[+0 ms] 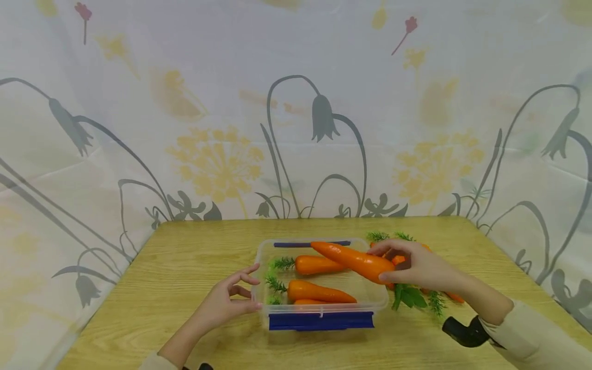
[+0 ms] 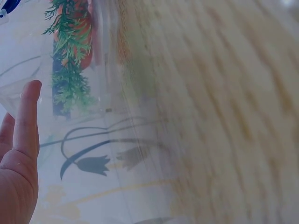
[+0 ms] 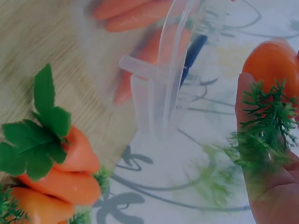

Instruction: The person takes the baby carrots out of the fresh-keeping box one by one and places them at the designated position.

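A clear plastic box [image 1: 324, 307] with dark blue clips stands on the wooden table. Inside lie several orange carrots, one in front [image 1: 319, 292] and one behind it [image 1: 314, 264], with green tops toward the left. My right hand [image 1: 416, 264] grips another carrot [image 1: 353, 259] by its thick end, holding it over the box with the tip pointing left and back. In the right wrist view, green fronds [image 3: 271, 116] hang from that carrot's top across the palm. At the box's left side, my left hand [image 1: 226, 298] touches the wall with fingers and thumb spread.
To the right of the box lies a pile of carrots [image 3: 60, 186] with feathery tops and broad green leaves [image 1: 409, 296], partly hidden by the right hand in the head view. A flower-patterned cloth [image 1: 296, 154] hangs behind the table [image 1: 185, 267].
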`<state>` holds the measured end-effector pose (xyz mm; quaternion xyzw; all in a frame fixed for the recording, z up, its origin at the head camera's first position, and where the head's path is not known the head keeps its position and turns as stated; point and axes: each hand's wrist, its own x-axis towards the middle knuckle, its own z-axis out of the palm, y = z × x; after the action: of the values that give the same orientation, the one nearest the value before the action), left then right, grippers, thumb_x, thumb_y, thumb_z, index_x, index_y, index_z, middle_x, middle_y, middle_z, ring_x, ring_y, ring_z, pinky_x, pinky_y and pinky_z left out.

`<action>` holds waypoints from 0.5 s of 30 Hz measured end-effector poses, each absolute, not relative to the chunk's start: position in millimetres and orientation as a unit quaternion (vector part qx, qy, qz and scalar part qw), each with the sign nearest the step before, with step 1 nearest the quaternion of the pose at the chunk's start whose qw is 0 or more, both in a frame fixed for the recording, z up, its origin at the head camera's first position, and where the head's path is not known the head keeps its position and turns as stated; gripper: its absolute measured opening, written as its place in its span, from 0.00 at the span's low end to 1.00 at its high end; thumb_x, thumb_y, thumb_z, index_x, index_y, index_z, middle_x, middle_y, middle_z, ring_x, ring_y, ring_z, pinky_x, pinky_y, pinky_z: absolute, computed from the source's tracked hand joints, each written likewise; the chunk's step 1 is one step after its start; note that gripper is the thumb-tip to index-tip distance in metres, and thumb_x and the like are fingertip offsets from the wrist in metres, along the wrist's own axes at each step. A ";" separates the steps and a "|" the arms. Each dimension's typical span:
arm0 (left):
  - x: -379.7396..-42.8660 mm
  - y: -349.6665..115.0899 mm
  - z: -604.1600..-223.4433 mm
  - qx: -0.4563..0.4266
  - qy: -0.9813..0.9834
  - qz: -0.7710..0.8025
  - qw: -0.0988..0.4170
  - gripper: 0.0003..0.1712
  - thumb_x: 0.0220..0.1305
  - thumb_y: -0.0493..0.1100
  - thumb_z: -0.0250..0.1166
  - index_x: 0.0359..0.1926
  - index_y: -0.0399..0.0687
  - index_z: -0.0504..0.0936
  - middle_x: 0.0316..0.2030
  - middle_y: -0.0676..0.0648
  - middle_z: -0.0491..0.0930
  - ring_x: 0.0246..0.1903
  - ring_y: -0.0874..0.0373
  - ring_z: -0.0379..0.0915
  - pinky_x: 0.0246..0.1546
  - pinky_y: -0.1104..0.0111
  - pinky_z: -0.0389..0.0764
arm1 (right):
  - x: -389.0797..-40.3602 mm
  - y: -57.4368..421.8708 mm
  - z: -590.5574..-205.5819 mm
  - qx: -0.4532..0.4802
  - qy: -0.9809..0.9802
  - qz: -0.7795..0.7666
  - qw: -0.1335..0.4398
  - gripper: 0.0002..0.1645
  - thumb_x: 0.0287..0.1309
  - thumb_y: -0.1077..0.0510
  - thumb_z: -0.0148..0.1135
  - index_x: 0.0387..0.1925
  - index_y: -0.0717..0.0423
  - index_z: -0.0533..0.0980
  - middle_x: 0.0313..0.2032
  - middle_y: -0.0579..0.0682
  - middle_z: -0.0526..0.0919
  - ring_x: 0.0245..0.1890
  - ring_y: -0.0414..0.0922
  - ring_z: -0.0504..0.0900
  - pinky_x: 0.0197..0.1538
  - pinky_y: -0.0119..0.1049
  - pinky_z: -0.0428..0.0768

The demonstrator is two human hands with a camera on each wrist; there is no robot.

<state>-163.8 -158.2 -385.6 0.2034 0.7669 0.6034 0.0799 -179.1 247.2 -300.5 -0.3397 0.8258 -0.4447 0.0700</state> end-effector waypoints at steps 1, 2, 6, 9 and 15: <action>-163.6 -158.6 -385.4 0.203 0.768 0.603 0.079 0.23 0.54 0.38 0.70 0.48 0.31 0.73 0.68 0.40 0.55 0.40 0.48 0.73 0.38 0.66 0.80 | -178.0 249.7 -299.8 -0.332 0.830 -0.443 0.069 0.23 0.56 0.61 0.65 0.54 0.58 0.72 0.46 0.59 0.72 0.38 0.44 0.76 0.37 0.38 0.81; -163.5 -159.1 -385.1 0.202 0.768 0.603 0.079 0.23 0.54 0.38 0.70 0.48 0.31 0.73 0.68 0.40 0.55 0.40 0.48 0.73 0.38 0.66 0.80 | -176.8 252.1 -299.0 -0.326 0.833 -0.442 0.067 0.23 0.56 0.61 0.64 0.54 0.58 0.72 0.46 0.59 0.73 0.38 0.44 0.76 0.36 0.38 0.81; -162.9 -160.9 -384.4 0.198 0.768 0.604 0.078 0.23 0.54 0.37 0.70 0.48 0.30 0.73 0.68 0.40 0.55 0.40 0.48 0.73 0.38 0.66 0.80 | -171.6 261.2 -298.1 -0.306 0.845 -0.435 0.043 0.22 0.57 0.61 0.64 0.54 0.57 0.72 0.45 0.57 0.75 0.37 0.43 0.76 0.33 0.39 0.80; -162.5 -161.4 -384.4 0.197 0.771 0.601 0.079 0.23 0.54 0.37 0.69 0.48 0.30 0.73 0.68 0.40 0.55 0.40 0.48 0.72 0.37 0.66 0.80 | -166.4 270.0 -299.6 -0.288 0.855 -0.430 0.017 0.22 0.57 0.62 0.63 0.53 0.58 0.72 0.44 0.56 0.76 0.37 0.43 0.76 0.30 0.39 0.80; -163.8 -159.4 -385.3 0.198 0.775 0.595 0.084 0.22 0.55 0.37 0.69 0.48 0.31 0.73 0.68 0.43 0.56 0.40 0.48 0.71 0.37 0.66 0.80 | -156.3 294.1 -308.2 -0.228 0.876 -0.425 -0.018 0.22 0.58 0.61 0.63 0.54 0.59 0.71 0.43 0.52 0.77 0.38 0.40 0.76 0.32 0.38 0.80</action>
<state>-163.8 -159.4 -385.3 0.1982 0.7747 0.5946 0.0836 -156.3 294.1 -308.2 -0.2275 0.8759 -0.4251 -0.0182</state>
